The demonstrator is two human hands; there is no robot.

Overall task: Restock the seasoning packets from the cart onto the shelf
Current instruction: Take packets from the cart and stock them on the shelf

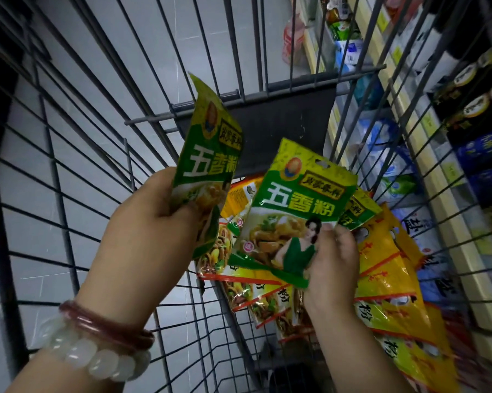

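Leftmost, the left hand (154, 219) grips a bent green packet (208, 154) above the wire cart (54, 165); beside it, the right hand (334, 259) pinches a second green packet (298, 205) over yellow packets (386, 268) piled in the cart, with the shelf (409, 114) rightmost.

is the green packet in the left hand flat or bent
Bent. The green packet in the left hand curls along its length, its top corner folding over, while the one in the right hand lies nearly flat.

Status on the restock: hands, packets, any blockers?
Left hand grips one green five-spice packet. Right hand pinches another green packet. Yellow-orange packets still piled in grey wire cart. Nothing in the way.
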